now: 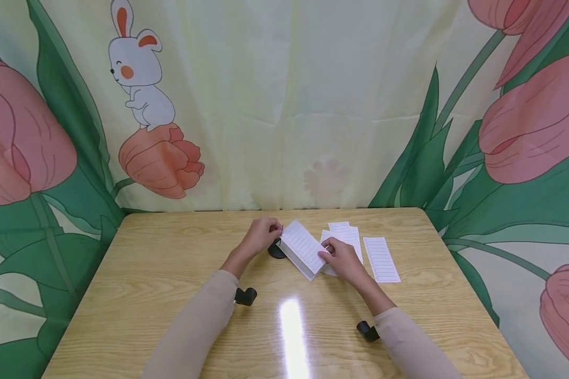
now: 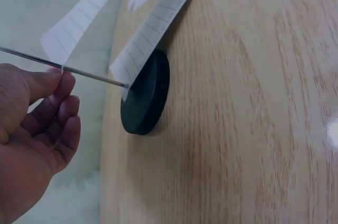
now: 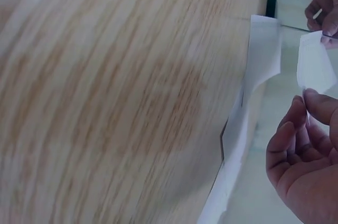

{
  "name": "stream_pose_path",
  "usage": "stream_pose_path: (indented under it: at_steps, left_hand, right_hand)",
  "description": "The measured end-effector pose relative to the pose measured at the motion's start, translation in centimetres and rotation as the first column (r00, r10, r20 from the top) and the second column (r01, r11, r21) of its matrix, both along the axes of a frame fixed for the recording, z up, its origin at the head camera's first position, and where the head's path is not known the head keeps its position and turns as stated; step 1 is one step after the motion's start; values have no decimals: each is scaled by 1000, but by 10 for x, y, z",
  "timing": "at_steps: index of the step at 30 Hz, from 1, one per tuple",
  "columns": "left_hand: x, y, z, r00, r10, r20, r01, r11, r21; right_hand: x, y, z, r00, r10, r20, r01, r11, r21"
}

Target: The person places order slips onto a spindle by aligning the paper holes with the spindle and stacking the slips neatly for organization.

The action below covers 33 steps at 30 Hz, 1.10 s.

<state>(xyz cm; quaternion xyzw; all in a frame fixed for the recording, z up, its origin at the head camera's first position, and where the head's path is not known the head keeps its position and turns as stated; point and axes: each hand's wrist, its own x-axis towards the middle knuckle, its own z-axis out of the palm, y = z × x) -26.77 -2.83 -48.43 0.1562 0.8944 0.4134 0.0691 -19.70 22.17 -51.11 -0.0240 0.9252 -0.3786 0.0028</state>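
Observation:
A bill spike stands near the far edge of the table, with a round black base (image 2: 153, 97) and a thin metal rod (image 2: 95, 76). One lined paper slip (image 2: 150, 31) lies low on the rod, against the base. Higher up, the rod passes through the end of a second lined slip (image 1: 304, 243). My left hand (image 1: 263, 231) pinches that end between thumb and forefinger, right at the rod. The slip's opposite end is pinched by my right hand (image 3: 306, 155), which holds it above the table.
Several overlapping lined slips (image 1: 353, 237) lie just beyond and beside my right hand. Farther right, a single slip (image 1: 382, 259) lies apart on the wooden table (image 1: 137, 295). A printed curtain (image 1: 275, 105) hangs behind the table. Black wrist mounts (image 1: 245, 296) stick out from both sleeves.

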Motion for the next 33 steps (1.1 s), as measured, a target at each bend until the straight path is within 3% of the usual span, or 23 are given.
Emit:
stream_pose_path:
  at_steps: [4,11,18,33]
  left_hand:
    - [-3,1,-6,1000,9,26,-8,1000,-20]
    - [-6,1,-17,1000,-2,16,3,999,-54]
    - [-4,1,-25,1000,3,31,-2,999,-40]
    - [-4,4,-36,999,35,26,-35,999,-33]
  right_hand:
    - [-2,-1,-4,1000,16,8,-16,999,52]
    - [-3,-3,-13,999,30,39,-34,996,88]
    - [-3,-5,-16,997,41,70,-49,991,123]
    - [-2,-7,-19,997,75,25,-78,976,205]
